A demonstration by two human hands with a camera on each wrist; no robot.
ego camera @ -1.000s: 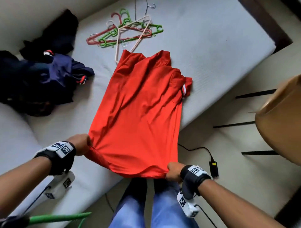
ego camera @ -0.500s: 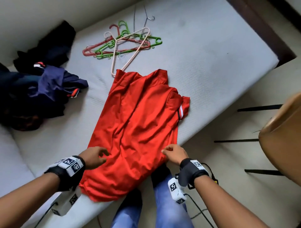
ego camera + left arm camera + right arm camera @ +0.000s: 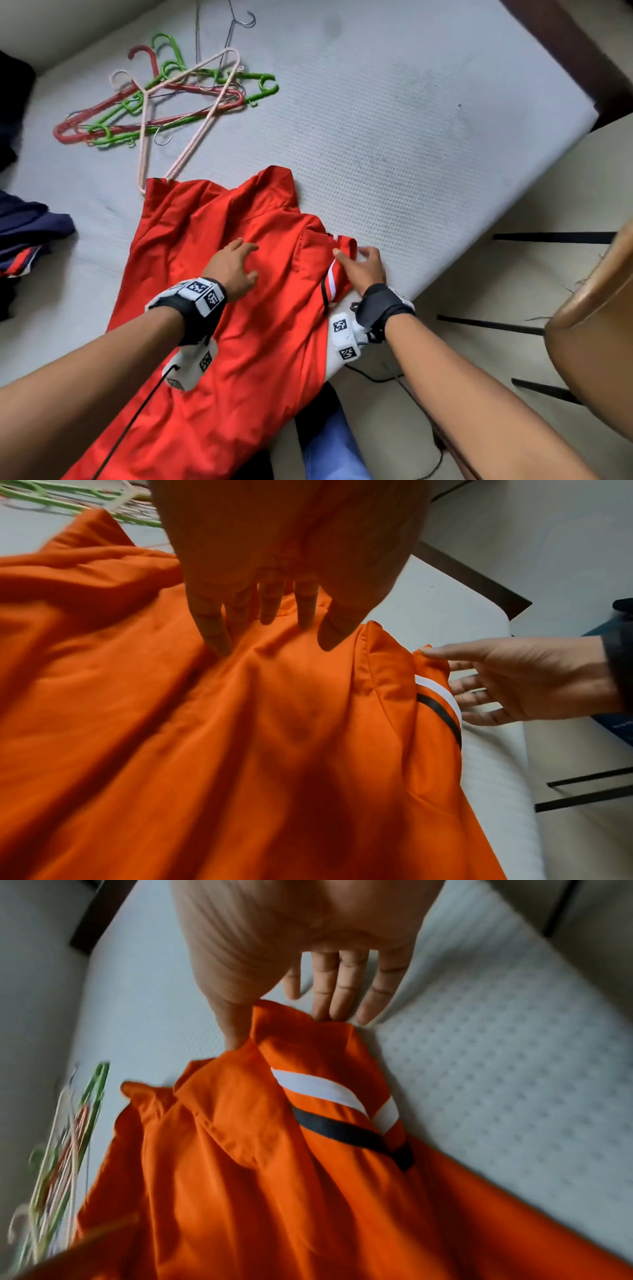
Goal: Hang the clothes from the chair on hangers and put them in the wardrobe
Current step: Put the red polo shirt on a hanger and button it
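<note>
Grey mattress is the work surface; red shirt lies flat on it, hem hanging off the near edge. Left hand rests spread on the chest panel, fingers loosely extended, gripping nothing. Right hand has thumb on the striped sleeve and fingers just beyond its cuff; whether it pinches cloth, I cannot tell. Step looks like flattening before hangering: pull that folded sleeve outward and pin the body with the left. Hanger pile sits beyond the collar, pink one touching the shoulder; hooks look tangled, so lift 1 cleanly. Dark clothes left, brown chair right, both well clear.
</note>
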